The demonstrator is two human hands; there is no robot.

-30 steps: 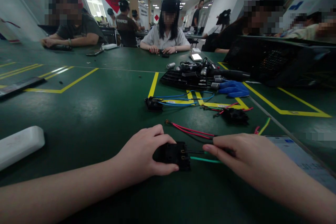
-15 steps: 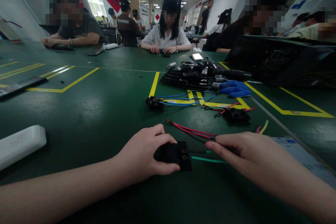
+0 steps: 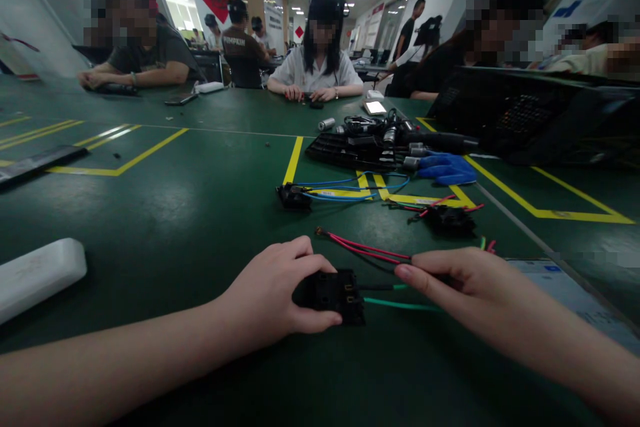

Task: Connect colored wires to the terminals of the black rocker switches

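My left hand [image 3: 273, 297] is closed around a small black switch block [image 3: 334, 295] that rests on the green table [image 3: 190, 213]. A black wire and a green wire [image 3: 395, 305] run out of the block's right side. My right hand [image 3: 455, 283] pinches these wires a little to the right of the block. Red wires [image 3: 365, 248] lie just beyond my fingers.
Two more black blocks lie farther out, one with blue wires [image 3: 295, 197], one with red wires [image 3: 450, 219]. Behind them sit a black grille with parts [image 3: 355, 150] and a blue glove [image 3: 447, 169]. A white bar [image 3: 37, 273] lies left. Several people sit across the table.
My right hand has drawn slightly to the right along the wires, and the wire ends beyond it have shifted. My left hand keeps the block in place.
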